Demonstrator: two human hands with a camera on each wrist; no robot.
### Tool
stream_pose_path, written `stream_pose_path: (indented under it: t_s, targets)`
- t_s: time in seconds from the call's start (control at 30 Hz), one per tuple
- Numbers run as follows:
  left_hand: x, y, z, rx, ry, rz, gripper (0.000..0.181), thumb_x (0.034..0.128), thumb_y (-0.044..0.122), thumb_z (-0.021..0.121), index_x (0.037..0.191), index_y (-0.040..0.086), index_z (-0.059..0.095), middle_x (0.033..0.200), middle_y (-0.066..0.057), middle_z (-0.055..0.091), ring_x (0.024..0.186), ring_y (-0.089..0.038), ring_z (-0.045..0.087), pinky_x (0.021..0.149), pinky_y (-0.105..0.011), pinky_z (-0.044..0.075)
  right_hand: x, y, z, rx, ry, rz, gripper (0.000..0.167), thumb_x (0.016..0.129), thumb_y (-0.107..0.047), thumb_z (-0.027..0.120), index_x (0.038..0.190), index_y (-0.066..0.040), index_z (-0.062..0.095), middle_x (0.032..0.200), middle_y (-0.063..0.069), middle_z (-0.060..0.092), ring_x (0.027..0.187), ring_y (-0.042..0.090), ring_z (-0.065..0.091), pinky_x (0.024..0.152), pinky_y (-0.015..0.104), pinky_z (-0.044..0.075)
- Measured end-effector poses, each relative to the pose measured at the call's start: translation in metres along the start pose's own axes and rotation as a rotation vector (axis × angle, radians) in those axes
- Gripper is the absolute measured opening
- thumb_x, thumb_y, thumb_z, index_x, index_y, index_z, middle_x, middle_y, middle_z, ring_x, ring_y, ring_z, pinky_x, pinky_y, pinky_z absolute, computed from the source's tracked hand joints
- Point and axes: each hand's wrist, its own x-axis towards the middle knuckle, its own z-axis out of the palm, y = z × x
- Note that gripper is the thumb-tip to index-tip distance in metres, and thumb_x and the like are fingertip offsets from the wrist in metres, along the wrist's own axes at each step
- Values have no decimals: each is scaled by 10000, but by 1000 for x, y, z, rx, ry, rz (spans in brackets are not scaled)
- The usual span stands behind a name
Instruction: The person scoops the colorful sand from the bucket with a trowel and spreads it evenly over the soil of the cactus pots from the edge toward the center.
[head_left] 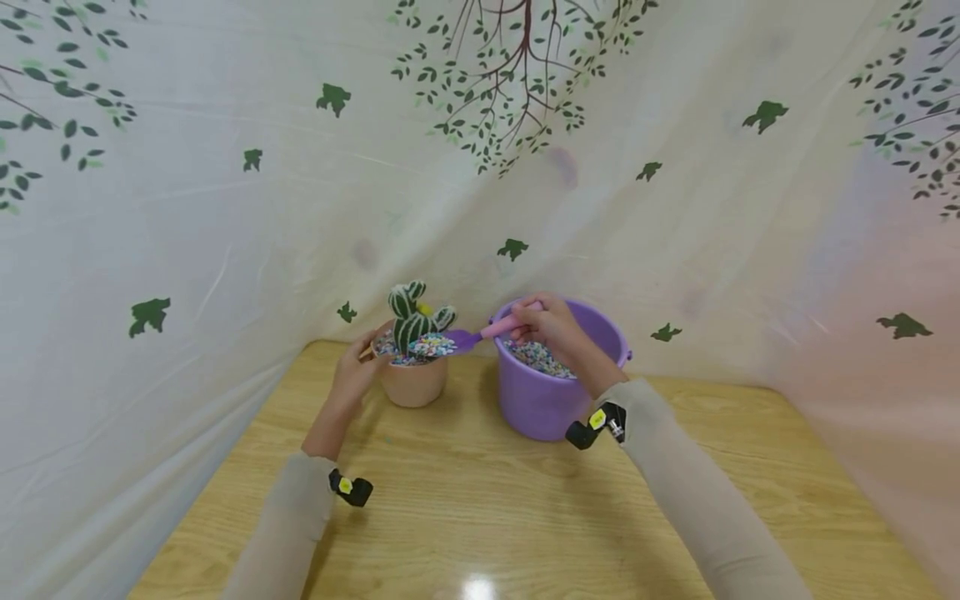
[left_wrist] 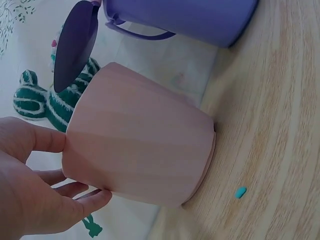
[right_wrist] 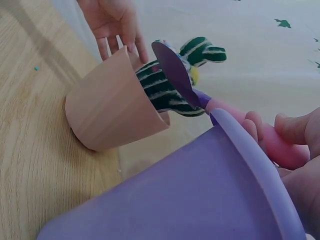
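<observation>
A round purple bucket (head_left: 540, 406) stands near a tapered pinkish pot (head_left: 414, 386) with a white-striped green cactus (head_left: 410, 332). The left hand (head_left: 354, 375) lays spread fingers against the pot; the right hand (head_left: 551, 327) clasps a pink-handled purple scoop (head_left: 467, 340) of multicoloured pebbles (head_left: 435, 345) above it.

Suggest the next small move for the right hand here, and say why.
Probably tip the scoop so its colorful granules slide into the pot: the right hand holds the loaded scoop over the pot, beside the cactus, and the left hand touches the pot, perhaps enough to steady it.
</observation>
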Motion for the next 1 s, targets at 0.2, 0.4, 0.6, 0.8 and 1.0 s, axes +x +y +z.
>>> stream_pose_path:
  t_s: [0.2,0.4,0.6,0.8,1.0]
  targets:
    - [2,0,-4,9,-32,-16,645,1029,94,540,1610,52,262,1673,-215,232,1508,-434,302,1245,-496,322,1,1,2,-33,-79,-45,289,1089,-100,445,1053,153,580,994,173,779,630,109,637,632,266,592]
    - [3,1,-7,8,-63,-29,646,1046,129,524,1623,85,237,1687,-170,223,1526,-397,286,1254,-492,305,-2,-3,5,-27,-45,-33,293,1079,-93,460,1139,178,553,955,162,787,637,111,642,631,257,588]
    - [2,0,-10,7,-95,-27,650,1053,138,512,1630,100,216,1693,-161,207,1532,-387,275,1257,-498,296,-2,-2,6,-16,6,-9,254,1060,-80,497,1157,147,554,836,75,794,632,114,651,629,258,589]
    - [2,0,-11,-1,-107,-21,641,1058,132,504,1630,95,216,1696,-148,206,1528,-379,289,1258,-494,295,0,1,6,-2,18,6,239,1058,-72,503,1157,141,552,809,69,787,620,113,651,614,252,587]
    - [3,0,-12,-9,-104,-5,627,1054,114,506,1620,70,239,1687,-165,228,1513,-388,319,1257,-488,300,1,0,8,39,88,45,197,1042,-80,556,1163,75,540,700,22,720,587,121,644,564,234,580]
